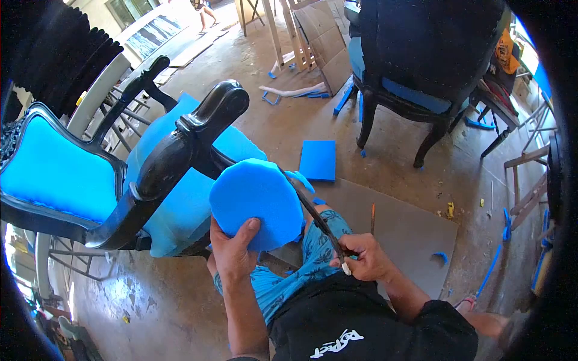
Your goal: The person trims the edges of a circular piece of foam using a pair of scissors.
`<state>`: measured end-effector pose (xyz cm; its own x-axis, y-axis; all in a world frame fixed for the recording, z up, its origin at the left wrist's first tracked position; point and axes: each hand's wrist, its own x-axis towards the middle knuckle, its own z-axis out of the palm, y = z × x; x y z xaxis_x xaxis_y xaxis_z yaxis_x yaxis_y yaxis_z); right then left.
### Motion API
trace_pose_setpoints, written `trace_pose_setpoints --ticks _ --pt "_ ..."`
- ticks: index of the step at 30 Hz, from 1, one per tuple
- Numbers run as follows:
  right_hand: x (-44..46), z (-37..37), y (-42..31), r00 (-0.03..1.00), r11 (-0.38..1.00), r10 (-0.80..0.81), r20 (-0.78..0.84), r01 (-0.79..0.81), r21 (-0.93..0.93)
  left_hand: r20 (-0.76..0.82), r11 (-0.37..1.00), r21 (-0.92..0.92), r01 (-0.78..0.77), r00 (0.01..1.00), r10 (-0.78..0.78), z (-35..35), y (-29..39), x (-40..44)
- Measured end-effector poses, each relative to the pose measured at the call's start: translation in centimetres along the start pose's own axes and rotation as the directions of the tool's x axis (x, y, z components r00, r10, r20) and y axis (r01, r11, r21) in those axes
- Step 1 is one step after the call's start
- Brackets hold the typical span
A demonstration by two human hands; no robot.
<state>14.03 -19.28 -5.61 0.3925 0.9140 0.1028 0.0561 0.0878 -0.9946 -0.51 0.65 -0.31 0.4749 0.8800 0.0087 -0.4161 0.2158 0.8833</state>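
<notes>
A roughly round piece of blue foam (257, 203) is held up by my left hand (236, 249), with the thumb on its front face and the fingers behind it. My right hand (364, 257) is closed around a long dark tool (322, 222) with a pale end. The tool's far part runs up along the foam's right edge, where a thin blue strip (300, 180) curls away. Just left of the foam stands a black carved chair (162, 162) with blue padding on its back and seat.
A square blue foam piece (318, 160) lies on the floor ahead, beside a flat cardboard sheet (409, 222) with an orange pencil-like stick (372, 218). Another dark chair (421, 54) stands at the upper right. Blue scraps (490, 271) lie on the right. A person's legs (206, 15) show far back.
</notes>
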Motion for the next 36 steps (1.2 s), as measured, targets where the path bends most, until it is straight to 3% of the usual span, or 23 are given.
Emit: trace_pose_setpoints --ticks 4,7,9,12,19,24,31,33,36 --pt "0.0 -0.5 0.0 0.999 0.999 0.009 0.034 -0.008 -0.048 -0.011 1.000 0.004 0.018 1.000 -0.018 -0.4 0.1 0.0" --pt "0.1 -1.2 1.2 0.989 0.988 -0.082 0.125 0.097 -0.122 -0.004 0.999 0.033 0.027 1.000 -0.027 -0.5 0.3 0.0" --pt "0.1 -1.3 0.9 0.988 0.999 0.016 0.155 -0.008 -0.052 0.039 0.998 0.059 0.035 0.999 -0.038 -0.7 0.5 -0.1" --pt "0.4 -0.9 1.2 0.990 0.996 -0.080 0.117 0.085 -0.037 0.051 0.996 0.077 0.052 0.997 -0.056 -0.8 0.5 0.0" --pt "0.4 -0.7 0.1 0.993 0.999 0.003 0.121 0.001 -0.032 0.041 0.982 0.180 0.051 0.997 -0.059 -1.4 1.2 0.4" --pt "0.3 -0.6 0.1 0.997 0.991 -0.003 0.074 0.014 -0.137 0.051 0.979 0.197 0.048 0.997 -0.060 -1.8 1.1 0.5" --pt "0.0 -0.4 0.7 0.998 0.998 -0.047 0.036 0.048 -0.043 0.095 0.984 0.176 -0.025 0.995 0.008 -2.1 1.0 0.4" --pt "-0.2 -1.2 1.0 0.987 0.998 0.051 0.149 -0.044 -0.054 0.094 0.985 0.170 -0.017 0.996 0.001 -2.2 1.0 0.3" --pt "-0.3 -1.6 1.8 0.982 0.998 0.031 0.187 -0.020 -0.059 0.085 0.985 0.171 0.032 0.995 -0.047 -2.1 1.3 0.2"
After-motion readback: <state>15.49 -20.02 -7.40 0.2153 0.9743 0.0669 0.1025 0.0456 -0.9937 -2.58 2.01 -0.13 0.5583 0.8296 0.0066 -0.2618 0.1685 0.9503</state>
